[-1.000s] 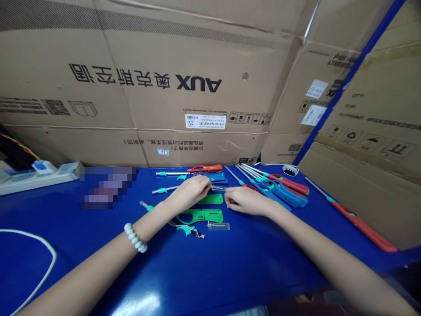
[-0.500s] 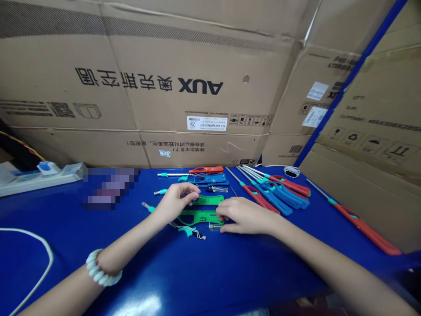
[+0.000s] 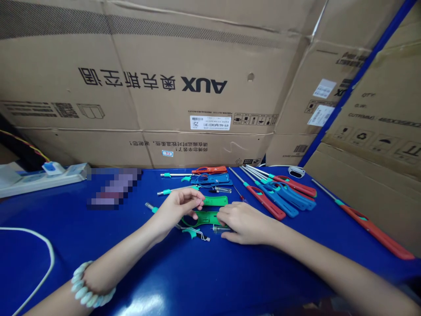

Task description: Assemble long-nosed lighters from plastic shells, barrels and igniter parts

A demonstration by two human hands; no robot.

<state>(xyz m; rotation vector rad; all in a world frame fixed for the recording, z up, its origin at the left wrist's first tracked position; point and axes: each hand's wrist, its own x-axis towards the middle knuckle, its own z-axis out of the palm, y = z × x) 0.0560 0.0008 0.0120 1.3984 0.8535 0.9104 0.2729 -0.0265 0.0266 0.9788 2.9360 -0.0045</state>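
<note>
My left hand (image 3: 180, 208) has thumb and forefinger pinched above the green lighter parts; whatever is between the fingertips is too small to make out. My right hand (image 3: 245, 223) has its fingers curled over the right end of the lower green lighter shell (image 3: 206, 217), with the thumb lower down. Just behind lies the other green shell half (image 3: 216, 201). A small clear fuel tank (image 3: 218, 228) lies partly under my right hand. In front of the shell sits a teal trigger (image 3: 190, 233) with white wires and a black piece. A metal lighter tube (image 3: 150, 206) sticks out left of my left hand.
Behind lie an orange lighter shell (image 3: 210, 170), blue shell parts (image 3: 213, 178) and a thin red-tipped screwdriver (image 3: 241, 196). Several whole lighters (image 3: 279, 193) fan out at right, another (image 3: 371, 232) farther right. A power strip (image 3: 72, 177) stands left; cardboard (image 3: 158, 105) walls the back.
My left hand has shifted slightly right, its thumb and fingers over the green shells. My right hand stays at the lower shell's end. The whole view has shifted slightly.
</note>
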